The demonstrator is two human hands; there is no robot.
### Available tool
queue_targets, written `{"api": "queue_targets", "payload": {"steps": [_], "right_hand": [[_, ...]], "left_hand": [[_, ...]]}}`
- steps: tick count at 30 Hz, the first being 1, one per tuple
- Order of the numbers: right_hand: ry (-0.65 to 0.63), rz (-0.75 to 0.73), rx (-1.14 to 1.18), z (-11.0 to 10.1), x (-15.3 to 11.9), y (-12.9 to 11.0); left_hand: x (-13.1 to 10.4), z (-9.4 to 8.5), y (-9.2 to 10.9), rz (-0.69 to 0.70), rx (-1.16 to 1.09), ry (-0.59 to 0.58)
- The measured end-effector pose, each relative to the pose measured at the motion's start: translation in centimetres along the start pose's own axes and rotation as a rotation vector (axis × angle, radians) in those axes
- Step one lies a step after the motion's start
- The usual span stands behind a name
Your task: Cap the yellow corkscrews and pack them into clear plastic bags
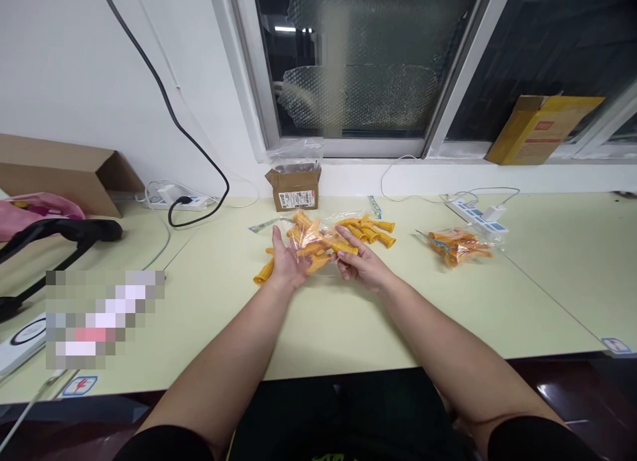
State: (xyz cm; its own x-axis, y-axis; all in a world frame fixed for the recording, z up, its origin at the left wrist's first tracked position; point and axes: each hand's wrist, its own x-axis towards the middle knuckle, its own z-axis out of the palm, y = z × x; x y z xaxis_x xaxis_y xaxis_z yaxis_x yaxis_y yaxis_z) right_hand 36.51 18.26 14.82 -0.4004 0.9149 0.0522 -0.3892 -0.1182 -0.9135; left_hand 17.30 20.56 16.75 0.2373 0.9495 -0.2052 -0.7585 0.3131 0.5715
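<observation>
My left hand grips a clear plastic bag from its left side, thumb up and the other fingers partly hidden beneath. Inside the bag are several orange-yellow plastic pieces with ribbed, hollow ends. At the bag's right side, my right hand pinches one orange-yellow plastic piece between thumb and fingers. Just behind that hand, several like pieces lie in a loose pile. Another yellow piece rests on the table left of my left hand.
A filled bag of orange pieces lies to the right, before a power strip. A small cardboard box stands by the wall. At left are a black strap-like object, a large carton and a black cable.
</observation>
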Motion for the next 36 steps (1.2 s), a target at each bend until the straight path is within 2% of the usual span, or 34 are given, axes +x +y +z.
{"api": "queue_targets", "payload": {"steps": [3,7,10,13,17,21,24,27,30,34,36], "right_hand": [[0.045,-0.087,-0.097,-0.1,0.4,0.5],[0.184,-0.235,-0.459,-0.7,0.9,1.4],[0.243,-0.23,-0.58,-0.8,0.9,1.7],[0.179,-0.158,-0.572,-0.3,0.6,1.5],[-0.033,-0.101,-0.575,0.1,0.0,0.8],[-0.122,-0.308,-0.764,-0.1,-0.3,0.4],[-0.105,-0.392,-0.894,-0.4,-0.1,0.5],[-0.036,-0.314,-0.884,-0.6,0.1,0.9],[0.065,-0.234,-0.751,-0.8,0.4,1.4],[0.219,-0.227,-0.538,-0.8,0.8,1.8],[0.214,-0.245,-0.523,-0.8,0.9,1.8]], "left_hand": [[-0.2,0.2,0.0,0.011,0.03,0.028],[-0.2,0.2,-0.4,0.008,0.009,-0.022],[0.1,0.1,-0.7,-0.006,0.027,-0.054],[0.2,0.0,-1.1,-0.004,0.082,-0.059],[0.1,0.0,-1.4,0.003,0.136,-0.042],[0.2,-0.1,-1.2,0.011,0.126,-0.033],[0.4,-0.5,-1.1,-0.038,0.123,-0.064],[0.6,-0.8,-1.3,-0.038,0.146,-0.097],[0.6,-0.9,-1.7,-0.03,0.2,-0.097],[0.5,-0.9,-2.2,-0.058,0.286,-0.134],[0.4,-0.8,-2.4,-0.038,0.319,-0.116]]}}
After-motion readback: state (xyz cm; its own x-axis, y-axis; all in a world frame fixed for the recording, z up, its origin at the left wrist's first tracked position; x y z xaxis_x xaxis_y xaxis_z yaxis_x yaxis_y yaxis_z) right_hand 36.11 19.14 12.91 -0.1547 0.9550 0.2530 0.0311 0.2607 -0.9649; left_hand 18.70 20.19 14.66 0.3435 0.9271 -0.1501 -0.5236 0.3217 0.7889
